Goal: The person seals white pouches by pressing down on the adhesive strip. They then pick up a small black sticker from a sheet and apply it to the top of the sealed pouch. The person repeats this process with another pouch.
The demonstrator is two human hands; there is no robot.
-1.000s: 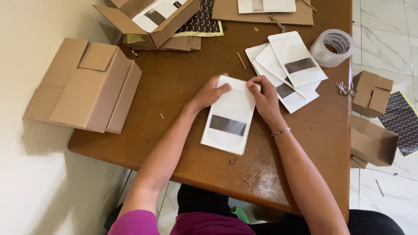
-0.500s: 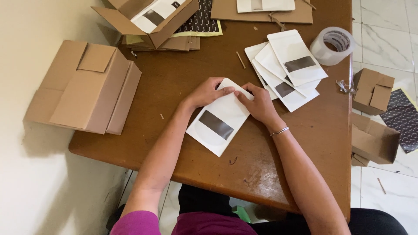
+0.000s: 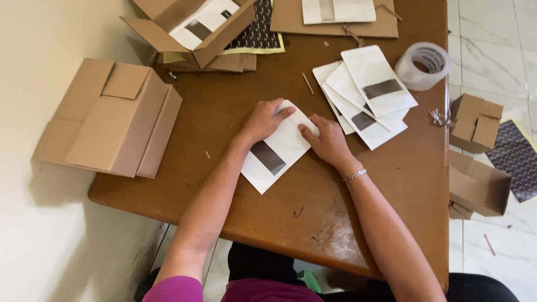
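**Two hands on one white pouch**

Both hands rest on a white pouch that lies flat on the brown wooden table, turned at a slant so its top corner points away from the person. A dark rectangular window shows across its lower half. The left hand lies on the pouch's upper left edge, fingers stretched almost straight and pressed flat on the paper, thumb along the side; it grips nothing. The right hand sits on the upper right corner, fingers bent and close together, fingertips pressed down on the corner. Whether they pinch a fold there or only press cannot be told. A thin bracelet circles the right wrist.

Just beyond the right hand lies a fanned stack of white pouches of the same kind, each with a dark window, well clear of the one in hand. Next to that stack, near the table's right edge, stands a roll of clear tape. At the far left corner an open cardboard box holds more white pouches and rests on flattened cardboard and a dark patterned sheet. A large closed cardboard box hangs over the table's left edge. Two small cardboard boxes sit on the tiled floor to the right.
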